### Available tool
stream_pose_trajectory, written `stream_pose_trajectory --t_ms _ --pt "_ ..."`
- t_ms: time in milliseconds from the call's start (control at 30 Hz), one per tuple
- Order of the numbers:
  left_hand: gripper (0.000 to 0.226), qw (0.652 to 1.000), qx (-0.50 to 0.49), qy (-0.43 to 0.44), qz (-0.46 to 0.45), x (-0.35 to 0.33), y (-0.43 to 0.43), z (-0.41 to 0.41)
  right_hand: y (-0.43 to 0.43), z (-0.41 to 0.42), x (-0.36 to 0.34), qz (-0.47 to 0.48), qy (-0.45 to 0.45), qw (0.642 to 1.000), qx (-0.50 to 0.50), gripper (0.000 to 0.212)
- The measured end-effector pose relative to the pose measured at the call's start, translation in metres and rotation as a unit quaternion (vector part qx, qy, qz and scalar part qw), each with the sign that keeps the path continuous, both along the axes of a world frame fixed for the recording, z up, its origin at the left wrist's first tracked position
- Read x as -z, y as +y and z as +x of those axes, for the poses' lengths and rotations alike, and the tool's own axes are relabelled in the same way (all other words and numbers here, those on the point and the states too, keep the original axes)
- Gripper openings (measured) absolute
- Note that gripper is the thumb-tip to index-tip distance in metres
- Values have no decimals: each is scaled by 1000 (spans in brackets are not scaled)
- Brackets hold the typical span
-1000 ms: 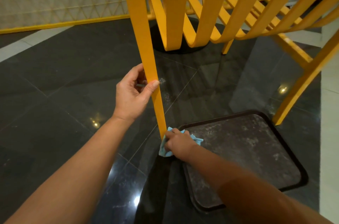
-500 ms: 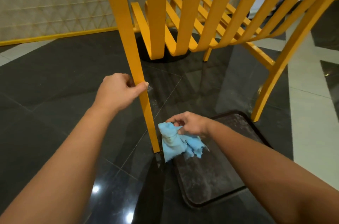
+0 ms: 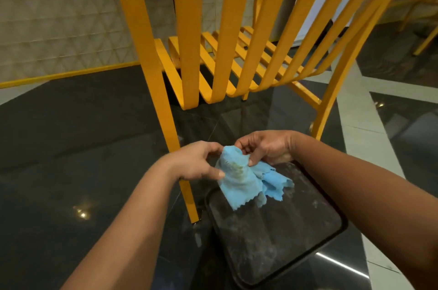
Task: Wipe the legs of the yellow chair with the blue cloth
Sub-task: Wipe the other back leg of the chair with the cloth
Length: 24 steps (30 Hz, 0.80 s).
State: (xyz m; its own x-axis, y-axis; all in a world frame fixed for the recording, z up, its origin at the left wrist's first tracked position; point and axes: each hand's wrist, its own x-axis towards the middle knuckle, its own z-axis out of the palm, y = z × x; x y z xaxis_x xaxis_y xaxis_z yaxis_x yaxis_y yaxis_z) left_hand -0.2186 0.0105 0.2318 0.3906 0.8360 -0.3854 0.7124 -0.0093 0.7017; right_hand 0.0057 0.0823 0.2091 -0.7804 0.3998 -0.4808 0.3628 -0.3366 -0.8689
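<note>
A yellow slatted chair (image 3: 239, 52) stands before me on the dark floor. Its near left leg (image 3: 154, 81) runs down to a foot by the tray; its right leg (image 3: 331, 90) stands farther right. A crumpled blue cloth (image 3: 244, 183), soiled in the middle, hangs in front of the left leg. My left hand (image 3: 194, 161) pinches the cloth's left edge. My right hand (image 3: 265, 147) grips its top from the right. Neither hand touches the chair.
A dark, dusty rectangular tray (image 3: 279, 237) lies on the glossy black tile floor (image 3: 71, 159) under my right arm, beside the left leg's foot. A patterned wall with a yellow skirting strip (image 3: 66, 75) runs behind. White tile bands cross the floor at the right.
My left hand has let go of the chair leg and come down to the cloth. My right hand has lifted the cloth away from the leg's foot. The view has tilted upward.
</note>
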Motion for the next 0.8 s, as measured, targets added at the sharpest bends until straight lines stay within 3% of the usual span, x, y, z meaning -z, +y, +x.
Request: stream_pose_trajectory --t_ms 100,367,533,800 --pt "51 997 -25 -73 14 4 2 12 -1 5 -7 7 25 1000 16 33" --pt "20 995 -13 -94 37 -7 1 31 -11 37 -13 9 -4 999 34 32" --pt "26 982 -4 -191 -2 -24 -2 40 -9 43 -27 41 10 999 31 43" --pt "29 976 -33 -213 -7 -31 3 76 -8 75 -32 39 54 997 32 39"
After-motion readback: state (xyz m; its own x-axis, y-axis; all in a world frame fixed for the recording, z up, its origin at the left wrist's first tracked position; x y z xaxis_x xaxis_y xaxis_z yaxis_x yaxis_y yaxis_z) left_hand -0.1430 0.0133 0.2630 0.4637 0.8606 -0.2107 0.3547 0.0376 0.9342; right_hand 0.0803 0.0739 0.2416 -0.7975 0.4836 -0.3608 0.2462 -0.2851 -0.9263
